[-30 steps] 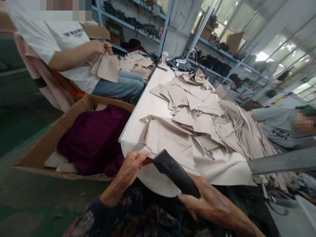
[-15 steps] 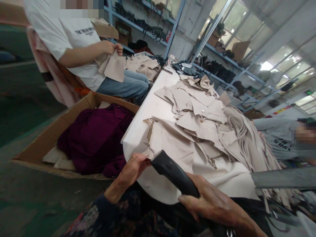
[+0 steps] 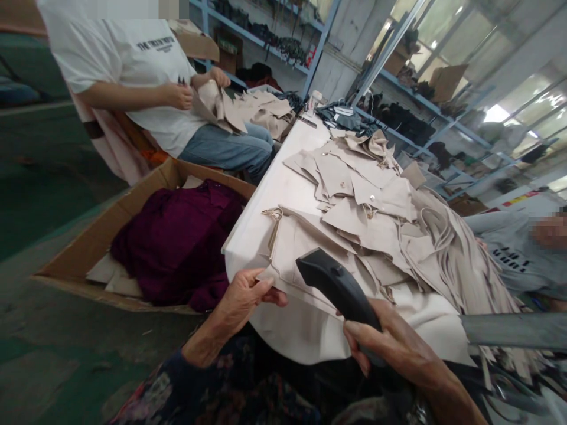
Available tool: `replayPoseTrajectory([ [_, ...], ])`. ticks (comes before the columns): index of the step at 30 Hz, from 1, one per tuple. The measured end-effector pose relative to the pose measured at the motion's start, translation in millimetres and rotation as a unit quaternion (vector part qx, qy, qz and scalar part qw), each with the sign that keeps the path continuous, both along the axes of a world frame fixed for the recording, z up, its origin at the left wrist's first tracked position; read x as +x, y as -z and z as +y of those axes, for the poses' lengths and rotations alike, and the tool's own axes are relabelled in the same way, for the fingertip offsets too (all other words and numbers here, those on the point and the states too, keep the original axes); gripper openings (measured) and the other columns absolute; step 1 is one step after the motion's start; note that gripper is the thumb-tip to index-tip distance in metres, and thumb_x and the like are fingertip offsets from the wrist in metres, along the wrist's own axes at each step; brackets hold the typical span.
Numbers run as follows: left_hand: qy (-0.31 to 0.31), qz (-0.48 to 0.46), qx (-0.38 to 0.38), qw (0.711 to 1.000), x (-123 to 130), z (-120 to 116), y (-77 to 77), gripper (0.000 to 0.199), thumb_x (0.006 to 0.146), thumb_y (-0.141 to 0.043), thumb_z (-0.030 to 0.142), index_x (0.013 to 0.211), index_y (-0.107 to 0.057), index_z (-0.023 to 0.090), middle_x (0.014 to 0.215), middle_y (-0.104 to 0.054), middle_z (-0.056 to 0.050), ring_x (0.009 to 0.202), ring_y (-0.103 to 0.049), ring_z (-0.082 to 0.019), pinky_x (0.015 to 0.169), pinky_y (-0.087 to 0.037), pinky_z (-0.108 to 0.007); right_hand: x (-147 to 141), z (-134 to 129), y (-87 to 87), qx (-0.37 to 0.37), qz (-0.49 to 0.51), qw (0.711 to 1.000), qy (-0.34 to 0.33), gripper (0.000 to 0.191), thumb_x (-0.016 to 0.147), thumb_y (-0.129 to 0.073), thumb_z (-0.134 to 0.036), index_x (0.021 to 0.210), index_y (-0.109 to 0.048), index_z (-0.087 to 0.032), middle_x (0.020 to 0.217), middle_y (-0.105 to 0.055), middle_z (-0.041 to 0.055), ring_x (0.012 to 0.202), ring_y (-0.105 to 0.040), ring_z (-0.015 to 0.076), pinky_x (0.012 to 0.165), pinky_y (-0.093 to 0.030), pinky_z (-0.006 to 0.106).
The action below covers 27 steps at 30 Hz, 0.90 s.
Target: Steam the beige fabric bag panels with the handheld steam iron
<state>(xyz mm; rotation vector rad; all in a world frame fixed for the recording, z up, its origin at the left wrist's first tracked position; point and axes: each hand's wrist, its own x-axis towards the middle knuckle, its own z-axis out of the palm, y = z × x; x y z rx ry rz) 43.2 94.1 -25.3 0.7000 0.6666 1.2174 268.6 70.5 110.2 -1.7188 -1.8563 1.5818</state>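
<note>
My left hand [image 3: 247, 293] pinches the near corner of a beige fabric piece [image 3: 295, 251] between thumb and fingers. This piece lies on the white table [image 3: 305, 348], with a gold-coloured metal clasp [image 3: 273, 213] at its far left corner. Wrapped around a black clipper-shaped hand tool [image 3: 341, 283] are the fingers of my right hand [image 3: 385, 336]. The tool's wide flat head points up and left, over the fabric, to the right of my left hand. Whether it touches the cloth I cannot tell.
Beige pieces [image 3: 381, 198] and long straps [image 3: 456, 254] pile up on the table's right. A cardboard box [image 3: 80, 248] with purple cloth [image 3: 172, 242] stands left. A seated co-worker [image 3: 150, 88] handles beige pieces; another person [image 3: 514, 248] is at the right.
The black tool has moved right, away from my left fingers, and its head has turned. My left hand still grips the fabric corner. The co-worker's hands have moved apart.
</note>
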Motion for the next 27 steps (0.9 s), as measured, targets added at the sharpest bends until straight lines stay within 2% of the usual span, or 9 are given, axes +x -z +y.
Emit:
replayPoseTrajectory([
  [5,-0.043,0.047,-0.031,0.997,4,-1,3.7,0.028,0.075,-0.07,0.038,0.083,-0.072,0.012,0.074,-0.072,-0.008,0.059,-0.065,-0.017,0.06,-0.055,-0.029,7,-13,0.2,0.004,-0.031,0.999,-0.032,0.019,0.086,-0.051,-0.031,0.075,-0.053,-0.015,0.051,-0.055,-0.0027,0.046,-0.051,0.0103,0.049,-0.04,0.02],
  [10,-0.032,0.064,0.006,0.997,9,-3,3.7,0.026,0.08,-0.064,0.038,0.088,-0.074,0.014,0.08,-0.073,-0.007,0.073,-0.067,-0.02,0.067,-0.054,-0.029,3,-21,8.8,-0.038,-0.028,0.998,-0.043,0.016,0.083,-0.056,-0.032,0.087,-0.056,-0.016,0.055,-0.055,-0.0039,0.048,-0.051,0.0105,0.047,-0.039,0.019],
  [13,-0.018,0.057,-0.003,0.998,13,-7,4.8,0.025,0.078,-0.067,0.038,0.086,-0.074,0.015,0.08,-0.074,-0.007,0.074,-0.067,-0.02,0.069,-0.054,-0.029,-6,-18,24.1,-0.03,0.017,0.999,-0.027,0.016,0.083,-0.056,-0.032,0.089,-0.055,-0.016,0.054,-0.055,-0.0047,0.045,-0.05,0.0095,0.045,-0.04,0.018],
  [16,-0.028,0.042,-0.047,0.998,14,-12,7.9,0.03,0.073,-0.072,0.04,0.084,-0.073,0.013,0.08,-0.073,-0.008,0.069,-0.066,-0.02,0.068,-0.055,-0.031,-6,-11,33.5,0.012,0.064,0.998,0.024,0.017,0.085,-0.052,-0.033,0.083,-0.052,-0.017,0.054,-0.054,-0.0044,0.043,-0.05,0.009,0.045,-0.042,0.018],
  [19,-0.055,0.017,-0.077,0.995,16,-15,10.2,0.032,0.069,-0.075,0.041,0.084,-0.071,0.012,0.078,-0.072,-0.006,0.069,-0.065,-0.02,0.067,-0.056,-0.034,11,-8,32.2,0.039,0.083,0.993,0.079,0.024,0.086,-0.052,-0.038,0.075,-0.051,-0.016,0.052,-0.052,-0.0037,0.042,-0.05,0.0089,0.044,-0.043,0.018],
  [22,-0.088,0.033,-0.105,0.99,22,-15,11.6,0.036,0.066,-0.078,0.041,0.084,-0.068,0.012,0.075,-0.07,-0.004,0.07,-0.065,-0.02,0.063,-0.057,-0.033,38,-13,26.9,0.05,0.082,0.989,0.113,0.031,0.088,-0.051,-0.042,0.072,-0.052,-0.015,0.049,-0.051,-0.0029,0.041,-0.049,0.0088,0.043,-0.042,0.018],
  [27,-0.16,0.059,-0.161,0.972,35,-10,16.3,0.028,0.059,-0.082,0.027,0.077,-0.066,0.013,0.072,-0.071,0.0,0.067,-0.066,-0.017,0.06,-0.057,-0.026,79,-37,21.6,0.083,0.101,0.974,0.186,0.036,0.087,-0.052,-0.046,0.073,-0.053,-0.014,0.051,-0.051,-0.0026,0.041,-0.048,0.0087,0.043,-0.04,0.019],
])
